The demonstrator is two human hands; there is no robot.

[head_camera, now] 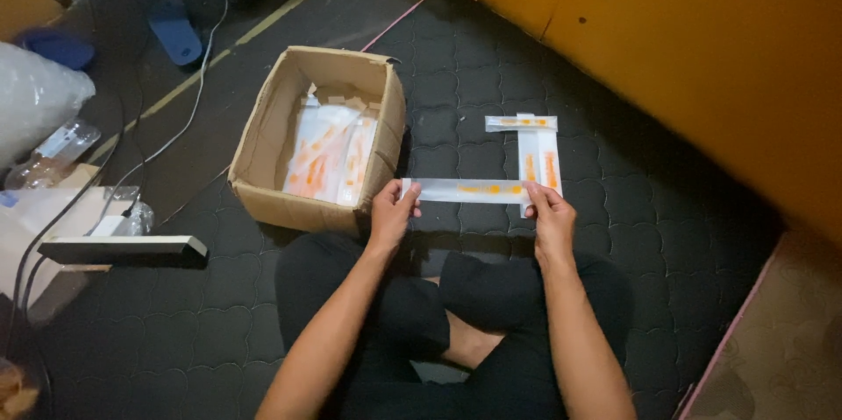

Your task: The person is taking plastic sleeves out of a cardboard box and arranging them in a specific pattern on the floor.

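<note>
I hold a long, flat clear packet with orange markings level in front of me, one end in each hand. My left hand pinches its left end and my right hand pinches its right end. Just beyond it, on the dark quilted mat, lie a few similar packets, two lengthwise and one laid across their far ends. To the left stands an open cardboard box with several more such packets inside.
An orange wall runs along the right. At the left are a clear plastic bottle, a white bag, cables, a flat dark-edged board and blue slippers. My crossed legs are below the hands.
</note>
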